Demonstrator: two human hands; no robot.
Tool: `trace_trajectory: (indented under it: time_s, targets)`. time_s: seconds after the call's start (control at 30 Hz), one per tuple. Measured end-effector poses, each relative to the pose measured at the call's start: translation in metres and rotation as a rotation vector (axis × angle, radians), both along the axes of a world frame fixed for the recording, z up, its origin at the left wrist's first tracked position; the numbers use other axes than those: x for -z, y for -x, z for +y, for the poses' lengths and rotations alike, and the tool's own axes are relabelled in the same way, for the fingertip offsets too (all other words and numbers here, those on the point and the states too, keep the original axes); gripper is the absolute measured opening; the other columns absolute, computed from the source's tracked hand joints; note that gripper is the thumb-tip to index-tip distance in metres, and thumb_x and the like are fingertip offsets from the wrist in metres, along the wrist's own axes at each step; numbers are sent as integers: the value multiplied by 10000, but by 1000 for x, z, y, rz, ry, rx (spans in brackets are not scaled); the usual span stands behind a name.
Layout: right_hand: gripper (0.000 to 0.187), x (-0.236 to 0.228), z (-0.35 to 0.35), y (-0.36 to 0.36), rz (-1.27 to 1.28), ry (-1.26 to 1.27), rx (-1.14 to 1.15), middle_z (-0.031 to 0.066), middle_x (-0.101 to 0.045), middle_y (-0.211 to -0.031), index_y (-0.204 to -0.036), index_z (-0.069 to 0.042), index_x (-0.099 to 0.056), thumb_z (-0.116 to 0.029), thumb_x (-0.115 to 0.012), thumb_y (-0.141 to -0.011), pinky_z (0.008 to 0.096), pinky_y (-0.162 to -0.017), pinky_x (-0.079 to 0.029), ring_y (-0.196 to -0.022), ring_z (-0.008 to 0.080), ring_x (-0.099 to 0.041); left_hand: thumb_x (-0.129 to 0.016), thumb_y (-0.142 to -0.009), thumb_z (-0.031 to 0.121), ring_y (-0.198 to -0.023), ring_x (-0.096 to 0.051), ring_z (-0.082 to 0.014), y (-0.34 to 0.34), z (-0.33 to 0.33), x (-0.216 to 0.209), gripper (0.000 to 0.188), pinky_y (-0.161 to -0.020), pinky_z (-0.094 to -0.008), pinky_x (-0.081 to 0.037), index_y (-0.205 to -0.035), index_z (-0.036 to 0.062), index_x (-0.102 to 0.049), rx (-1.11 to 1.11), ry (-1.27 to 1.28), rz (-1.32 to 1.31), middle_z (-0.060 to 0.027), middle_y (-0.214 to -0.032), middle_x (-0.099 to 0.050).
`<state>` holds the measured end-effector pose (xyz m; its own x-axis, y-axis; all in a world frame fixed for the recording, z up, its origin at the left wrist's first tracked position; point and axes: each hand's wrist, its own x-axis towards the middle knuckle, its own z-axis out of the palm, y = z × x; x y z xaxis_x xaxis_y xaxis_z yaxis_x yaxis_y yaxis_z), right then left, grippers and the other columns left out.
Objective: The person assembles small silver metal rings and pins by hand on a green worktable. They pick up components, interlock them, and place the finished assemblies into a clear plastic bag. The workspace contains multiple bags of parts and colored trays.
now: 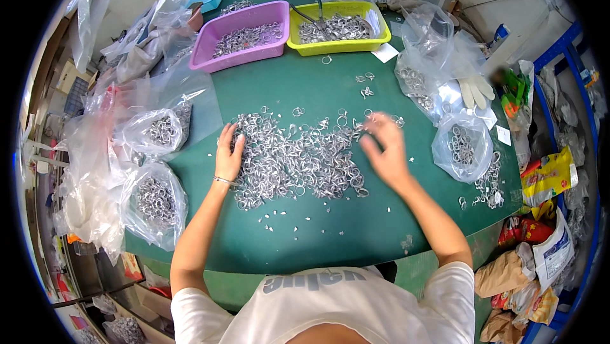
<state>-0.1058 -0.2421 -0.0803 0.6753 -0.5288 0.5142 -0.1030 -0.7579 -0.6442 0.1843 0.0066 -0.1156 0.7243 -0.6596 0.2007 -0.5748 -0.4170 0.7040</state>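
Observation:
A wide, loose pile of small silver-coloured metal rings [295, 163] lies in the middle of the green tabletop [279, 80]. At the pile's left edge rests my left hand [228, 158], fingers stretched out against the rings, with a bracelet at its wrist. My right hand [386, 153] is over the right edge, slightly blurred, its thumb apart from the fingers and nothing visible held. A few single rings [365, 92] lie beyond the pile. Small metal bits [283, 212] are scattered on the near side.
A purple basket [202, 62] and a yellow-green basket [340, 46] of rings stand at the back, pliers [319, 17] in the latter. Open plastic bags of rings [154, 201] sit at left, another bag [462, 147] at right. A white glove [476, 92] lies at far right.

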Motion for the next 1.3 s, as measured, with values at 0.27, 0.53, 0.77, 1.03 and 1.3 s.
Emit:
trace_trajectory:
  time_s: [0.27, 0.53, 0.77, 1.03, 1.3]
  targets:
    - [485, 24, -1, -2, 167, -269, -124, 204, -441, -1333, -1278, 7, -448, -243, -570, -881, 406, -1081, -259, -1278, 343, -381, -673, -785, 235, -1295, -346, -385, 35, -13, -31, 437, -1059, -425, -298, -1187, 82, -592, 220, 0, 27, -216, -1417, -342]
    - [355, 22, -91, -71, 26, 135, 247, 166, -563, -1188, -1128, -33, -585, -277, -579, -869, 401, -986, -346, -1174, 308, -474, -606, -822, 109, -1220, -409, -354, 34, -26, -52, 409, -1032, -394, -328, -1219, 61, -524, 339, 82, 20, -176, -1310, -437]
    - [325, 36, -80, -73, 220, -233, -378, 137, -581, -1209, -1115, -17, -600, -250, -552, -893, 430, -1068, -289, -1241, 308, -450, -541, -900, 300, -1339, -261, -391, -11, -41, -15, 421, -1098, -424, -231, -1248, 63, -524, 125, 1, -1, -222, -1424, -320]
    - [342, 12, -85, -115, 54, -396, -434, 122, -602, -1170, -1065, -21, -635, -307, -519, -916, 361, -994, -368, -1154, 267, -513, -492, -923, 214, -1285, -378, -330, -13, -55, -27, 350, -1070, -411, -287, -1241, 76, -537, 570, -95, 83, -145, -1377, -427]
    - [351, 40, -104, -165, 187, -74, -296, 146, -554, -1224, -1151, -24, -576, -248, -577, -880, 366, -997, -364, -1179, 291, -487, -516, -907, 168, -1315, -341, -341, -23, -70, -59, 342, -1080, -417, -287, -1238, 84, -541, 703, -11, 164, -143, -1403, -398]
